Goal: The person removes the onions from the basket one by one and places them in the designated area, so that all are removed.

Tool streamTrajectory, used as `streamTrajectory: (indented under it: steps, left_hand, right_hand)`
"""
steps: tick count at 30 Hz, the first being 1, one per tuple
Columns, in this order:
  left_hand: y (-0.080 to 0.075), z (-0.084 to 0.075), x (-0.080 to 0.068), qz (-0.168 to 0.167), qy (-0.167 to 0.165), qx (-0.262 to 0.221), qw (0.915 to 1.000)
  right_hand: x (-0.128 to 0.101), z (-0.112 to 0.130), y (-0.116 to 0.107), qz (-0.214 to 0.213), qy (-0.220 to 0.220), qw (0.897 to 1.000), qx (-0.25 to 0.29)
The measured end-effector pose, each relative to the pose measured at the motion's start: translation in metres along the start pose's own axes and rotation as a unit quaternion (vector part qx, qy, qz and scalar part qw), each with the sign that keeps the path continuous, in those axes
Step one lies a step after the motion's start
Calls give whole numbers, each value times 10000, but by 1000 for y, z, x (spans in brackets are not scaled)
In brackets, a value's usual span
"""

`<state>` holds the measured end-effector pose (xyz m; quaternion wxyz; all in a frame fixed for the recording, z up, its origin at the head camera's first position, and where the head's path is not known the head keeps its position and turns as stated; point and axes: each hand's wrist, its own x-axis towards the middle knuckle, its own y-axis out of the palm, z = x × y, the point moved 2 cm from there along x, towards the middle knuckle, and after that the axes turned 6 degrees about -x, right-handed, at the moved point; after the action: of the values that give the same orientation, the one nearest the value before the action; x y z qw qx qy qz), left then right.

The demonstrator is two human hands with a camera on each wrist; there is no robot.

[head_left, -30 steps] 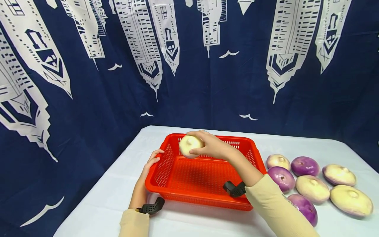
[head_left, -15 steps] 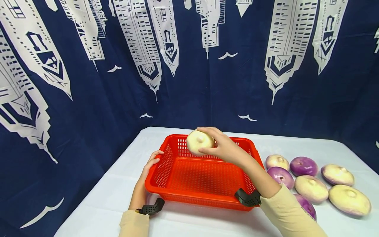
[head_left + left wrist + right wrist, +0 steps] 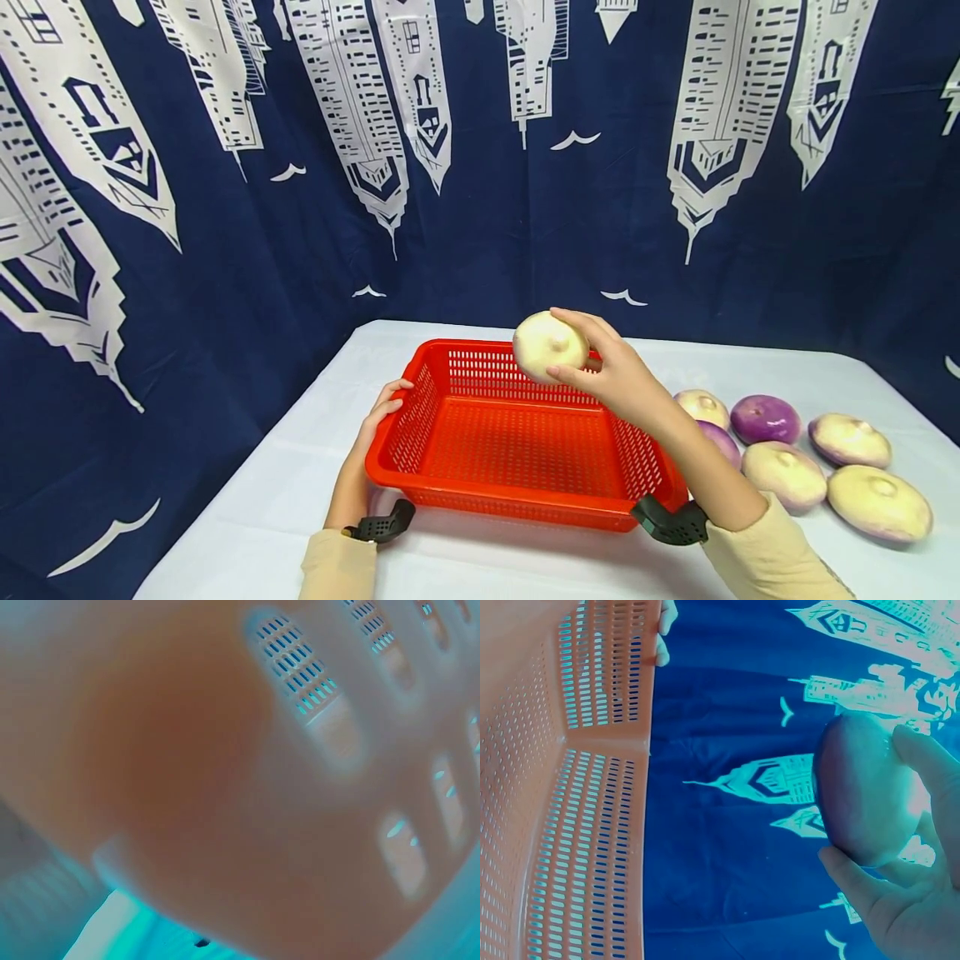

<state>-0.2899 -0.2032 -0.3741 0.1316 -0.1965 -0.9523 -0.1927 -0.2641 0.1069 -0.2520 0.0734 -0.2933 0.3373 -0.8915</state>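
A cream-coloured turnip (image 3: 542,348) is held in my right hand (image 3: 621,382), above the far rim of a red plastic basket (image 3: 517,495). Thumb and fingers grip it from the right. The right wrist view shows the same turnip (image 3: 862,791) with a darker side, apart from the basket wall (image 3: 585,847). My left hand (image 3: 381,415) holds the basket's left rim, its fingertips hooked over the edge. The basket's perforated wall fills the left wrist view, blurred by closeness. No turnip shows on the visible basket floor.
Right of the basket, several turnips lie on the white table, among them a purple one (image 3: 767,419) and a cream one (image 3: 879,502). My right forearm covers part of this group. A dark blue printed cloth (image 3: 517,250) hangs behind the table.
My right hand has moved right and slightly up with the turnip, from above the basket's left-middle to above its far rim. The left hand and basket have stayed in place.
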Motion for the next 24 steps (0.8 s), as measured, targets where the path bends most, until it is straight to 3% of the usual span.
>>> streamTrajectory:
  steps: [9,24]
  left_hand:
    - [-2,1,1,-99,-110,1,9999]
    - [-1,1,0,-152,-106,9,9998]
  right_hand:
    - [-19,-3,-22,-778,13,9969,121]
    - [-58,-25,-47,-1225,729,9897,-107]
